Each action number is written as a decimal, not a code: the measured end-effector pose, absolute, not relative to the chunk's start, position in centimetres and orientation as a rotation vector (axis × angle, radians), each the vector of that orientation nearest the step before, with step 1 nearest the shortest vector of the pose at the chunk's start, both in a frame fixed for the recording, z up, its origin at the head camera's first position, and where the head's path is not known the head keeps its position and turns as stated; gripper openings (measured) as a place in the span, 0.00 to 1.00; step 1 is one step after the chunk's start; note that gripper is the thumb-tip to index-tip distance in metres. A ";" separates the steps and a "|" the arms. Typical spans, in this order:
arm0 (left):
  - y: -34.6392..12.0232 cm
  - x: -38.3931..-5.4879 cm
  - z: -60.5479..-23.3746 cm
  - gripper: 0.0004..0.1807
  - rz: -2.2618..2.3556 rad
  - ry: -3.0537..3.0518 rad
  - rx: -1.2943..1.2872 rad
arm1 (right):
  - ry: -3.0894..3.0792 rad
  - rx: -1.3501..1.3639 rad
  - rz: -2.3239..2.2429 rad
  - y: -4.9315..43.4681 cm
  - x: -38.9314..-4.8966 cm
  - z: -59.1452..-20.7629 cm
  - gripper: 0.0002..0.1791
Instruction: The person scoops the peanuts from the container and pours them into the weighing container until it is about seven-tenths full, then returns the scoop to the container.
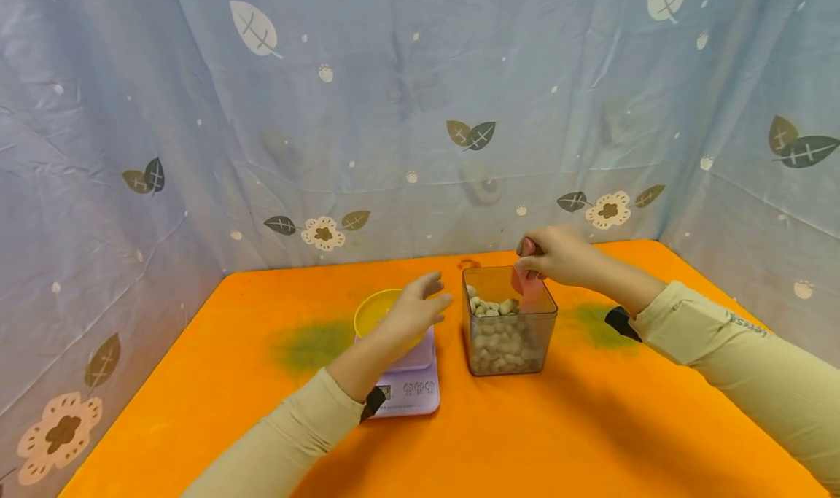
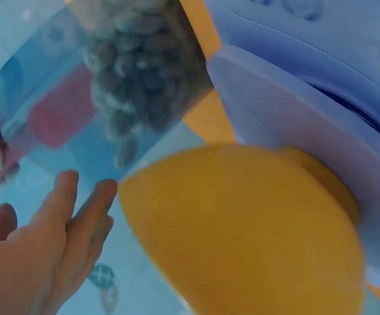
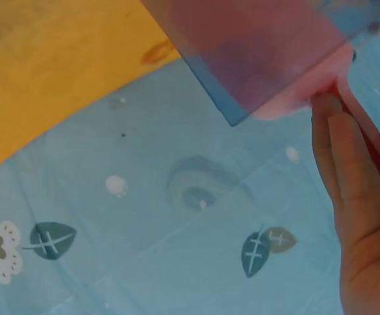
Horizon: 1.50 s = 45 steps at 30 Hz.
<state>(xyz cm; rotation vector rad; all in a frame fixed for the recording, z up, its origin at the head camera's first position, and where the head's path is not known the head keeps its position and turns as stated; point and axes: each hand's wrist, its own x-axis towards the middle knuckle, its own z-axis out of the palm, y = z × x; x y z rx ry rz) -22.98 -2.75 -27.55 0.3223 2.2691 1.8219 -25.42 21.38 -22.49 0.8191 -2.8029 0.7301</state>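
Note:
My right hand (image 1: 559, 257) grips the handle of a pinkish-red scoop (image 1: 533, 295), whose blade reaches down inside a clear, dark-tinted square container (image 1: 541, 332). Peanuts in their shells (image 1: 488, 308) fill the lower part of that container. In the left wrist view the scoop (image 2: 62, 108) shows through the clear wall, above the peanuts. Over a yellow bowl (image 1: 369, 313) hovers my left hand (image 1: 408, 312), fingers spread and holding nothing. The bowl sits on a lilac kitchen scale (image 1: 426, 396) and is partly covered by the left hand in the head view.
An orange cloth (image 1: 512, 440) with greenish patches covers the table. Blue curtains (image 1: 420, 119) printed with leaves and flowers hang behind and on both sides. The container stands just right of the scale. Each wrist wears a black band.

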 end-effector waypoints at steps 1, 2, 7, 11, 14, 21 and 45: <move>-2.4 -23.1 -27.6 0.30 1.799 2.262 0.322 | -2.805 0.840 0.708 21.2 -25.6 -22.7 0.12; -2.0 -23.3 -27.7 0.31 1.776 2.259 0.317 | -2.806 0.867 0.700 21.0 -25.8 -22.9 0.12; -0.3 -24.1 -28.1 0.31 1.729 2.229 0.317 | -2.833 0.966 0.793 20.6 -27.0 -25.1 0.06; 0.5 -24.5 -28.5 0.27 1.772 2.176 0.309 | -2.798 0.959 0.933 21.1 -27.3 -26.7 0.02; 0.8 -24.6 -28.7 0.26 1.796 2.149 0.282 | -2.781 0.934 1.127 21.5 -27.2 -27.1 0.03; 0.9 -24.6 -28.6 0.24 1.798 2.121 0.264 | -2.798 0.823 1.352 21.3 -27.3 -26.9 0.07; 0.6 -24.5 -28.9 0.24 1.854 2.062 0.294 | -2.659 0.468 1.943 21.8 -27.2 -26.6 0.15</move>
